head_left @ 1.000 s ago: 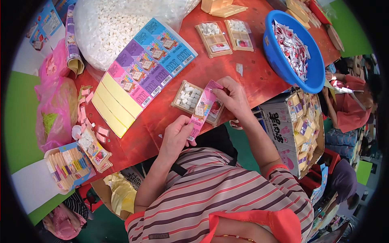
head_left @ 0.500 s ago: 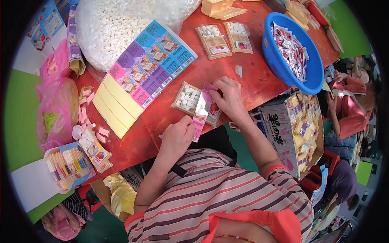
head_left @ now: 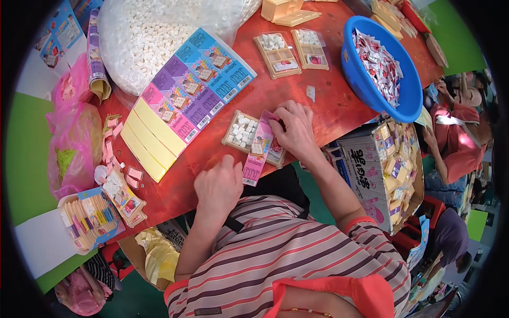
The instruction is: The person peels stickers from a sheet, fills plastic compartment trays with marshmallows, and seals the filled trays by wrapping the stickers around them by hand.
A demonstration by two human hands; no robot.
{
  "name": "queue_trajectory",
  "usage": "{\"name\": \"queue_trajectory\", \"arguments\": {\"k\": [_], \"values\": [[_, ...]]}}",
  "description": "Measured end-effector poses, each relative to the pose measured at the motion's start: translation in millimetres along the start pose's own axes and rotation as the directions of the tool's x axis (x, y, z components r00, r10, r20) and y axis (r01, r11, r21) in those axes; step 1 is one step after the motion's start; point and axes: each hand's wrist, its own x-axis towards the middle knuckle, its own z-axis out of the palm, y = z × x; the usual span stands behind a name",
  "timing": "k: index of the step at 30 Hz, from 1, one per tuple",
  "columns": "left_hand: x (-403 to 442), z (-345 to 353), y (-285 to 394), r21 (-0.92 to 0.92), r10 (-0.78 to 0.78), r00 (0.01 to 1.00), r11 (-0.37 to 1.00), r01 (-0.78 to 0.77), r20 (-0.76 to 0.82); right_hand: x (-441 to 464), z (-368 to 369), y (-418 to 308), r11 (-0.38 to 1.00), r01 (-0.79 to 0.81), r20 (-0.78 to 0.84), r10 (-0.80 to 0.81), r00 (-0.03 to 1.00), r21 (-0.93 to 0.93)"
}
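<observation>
A small plastic tray [head_left: 231, 132] with white cubes in its left part lies near the table's front edge. Across its middle runs a pink printed label strip [head_left: 258, 147], its lower end hanging past the tray's near side. My right hand [head_left: 295, 127] grips the strip's upper end at the tray's right side, fingers bent; the fingertips are partly hidden. To the left of the strip's lower end is my left hand [head_left: 218, 183], fingers curled in and apart from the strip. Beyond the tray lies a sheet of printed labels [head_left: 199, 87], its near-left part bare yellow backing.
A blue basin [head_left: 350, 66] of small sachets stands at the right. Two filled trays [head_left: 278, 55] lie behind, and a big bag of white cubes [head_left: 154, 45] is at the back left. A carton of packed trays [head_left: 366, 175] stands off the table's right edge.
My left hand has let go of the strip's lower end and moved left. The strip now lies lower across the tray, and my right hand stays at its upper end.
</observation>
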Motion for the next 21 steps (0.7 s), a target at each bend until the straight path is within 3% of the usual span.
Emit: {"name": "queue_trajectory", "arguments": {"k": [1, 2, 4, 5, 7, 8, 10, 13, 15, 18, 19, 21], "values": [[-2.0, -3.0, 0.2, 0.036, 0.019, 0.993, 0.999, -0.014, -0.117, -0.5, -0.5, 0.0, 1.0, -0.003, 0.0, 0.003, 1.0, 0.0], [-2.3, -6.0, 2.1, 0.037, 0.018, 0.993, 0.999, -0.014, -0.115, -0.5, -0.5, -0.4, 1.0, 0.006, -0.007, -0.006, 1.0, 0.001], [0.6, -10.1, 8.0, 0.154, 0.251, 0.909, 0.965, -0.211, -0.332, -0.6, 0.2, -0.9, 1.0, 0.02, -0.013, -0.02, 1.0, 0.004], [4.9, -6.4, 10.2, 0.154, 0.249, 0.908, 0.966, -0.208, -0.336, -0.9, 0.7, -0.2, 1.0, 0.02, -0.014, -0.02, 1.0, 0.009], [14.8, 10.3, 10.5, 0.174, 0.476, 0.858, 0.877, -0.447, -0.192, -0.8, 1.5, 0.0, 1.0, 0.026, -0.015, -0.026, 1.0, 0.012], [17.0, 20.2, 7.1, 0.173, 0.476, 0.858, 0.878, -0.447, -0.195, -1.3, 1.6, -0.1, 1.0, 0.03, -0.021, -0.029, 0.999, 0.006], [22.5, 32.0, 3.9, 0.147, 0.499, 0.866, 0.859, -0.49, -0.031, -0.8, 1.2, 1.5, 1.0, 0.029, -0.031, -0.029, 0.999, -0.005], [19.5, 36.9, -2.9, 0.154, 0.511, 0.859, 0.849, -0.505, -0.001, -3.0, -1.1, 5.4, 0.999, 0.026, -0.047, -0.024, 0.999, 0.041], [21.0, 36.2, -4.2, 0.168, 0.512, 0.859, 0.847, -0.504, -0.003, 3.9, -4.7, 6.8, 0.834, -0.32, 0.07, 0.324, 0.943, 0.449], [20.7, 39.8, -6.6, 0.167, 0.519, 0.855, 0.842, -0.512, 0.002, -3.0, -14.2, 1.9, 0.828, -0.328, 0.011, 0.363, 0.932, 0.454], [21.0, 41.0, -7.5, 0.172, 0.53, 0.848, 0.836, -0.521, -0.013, -9.0, -16.5, 2.1, 0.829, -0.328, 0.01, 0.363, 0.932, 0.453], [21.7, 41.7, -8.2, 0.174, 0.545, 0.838, 0.828, -0.532, -0.028, -22.9, -20.3, 0.6, 0.997, -0.077, -0.051, 0.076, 0.996, -0.011]]}}
